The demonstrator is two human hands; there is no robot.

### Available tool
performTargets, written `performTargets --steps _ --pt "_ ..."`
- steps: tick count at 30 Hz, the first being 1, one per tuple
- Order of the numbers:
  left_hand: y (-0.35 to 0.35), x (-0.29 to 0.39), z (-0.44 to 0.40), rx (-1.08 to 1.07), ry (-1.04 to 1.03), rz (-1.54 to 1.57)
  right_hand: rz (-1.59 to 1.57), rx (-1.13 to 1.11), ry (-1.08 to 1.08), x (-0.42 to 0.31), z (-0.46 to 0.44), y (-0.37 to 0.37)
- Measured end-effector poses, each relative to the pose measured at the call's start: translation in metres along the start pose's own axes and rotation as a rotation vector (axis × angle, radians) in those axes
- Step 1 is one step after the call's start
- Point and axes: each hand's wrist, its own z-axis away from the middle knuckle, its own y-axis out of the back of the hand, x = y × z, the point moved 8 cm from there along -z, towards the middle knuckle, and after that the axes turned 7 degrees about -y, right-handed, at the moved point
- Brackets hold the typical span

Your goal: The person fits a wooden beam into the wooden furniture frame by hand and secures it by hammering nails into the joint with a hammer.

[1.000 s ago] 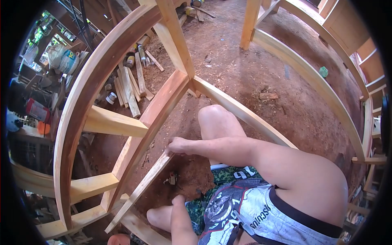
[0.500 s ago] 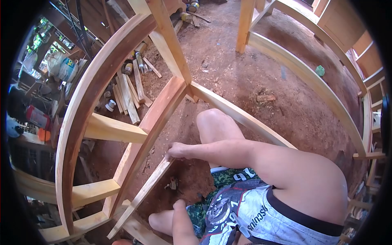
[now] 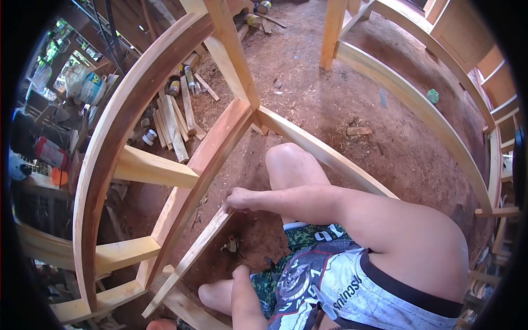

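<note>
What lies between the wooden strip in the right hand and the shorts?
Head view: between the wooden strip and the shorts, reddish dirt with a small pale object, too unclear to name; lower down, the left knee.

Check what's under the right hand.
A wooden strip: it runs from beneath the right hand toward the picture's lower left. The strip's far tip and the underside of the grip are covered.

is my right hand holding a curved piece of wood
No, your right hand holds the upper end of a straight wooden strip.
</note>
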Motion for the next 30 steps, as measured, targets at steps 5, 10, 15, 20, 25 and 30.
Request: performTargets --steps 5,10,15,20,25,30 --pt "0.001 0.0 0.0 0.001 0.005 0.018 -0.035 -0.001 0.027 -0.003 0.005 -0.001" --pt "0.001 0.003 0.0 0.007 0.001 0.04 -0.011 0.001 0.022 -0.002 0.003 -0.003" --pt "0.003 0.005 0.0 0.009 -0.002 0.066 -0.076 0.068 0.049 -0.005 0.01 0.001" --pt "-0.002 0.004 0.004 0.011 0.002 0.096 -0.023 0.032 0.01 -0.005 0.008 0.002" --pt "-0.003 0.004 0.012 0.025 0.004 0.139 0.023 0.009 -0.024 -0.001 -0.001 -0.001" --pt "0.038 0.022 0.057 0.154 0.002 0.396 -0.262 0.13 -0.073 0.003 -0.005 0.002"
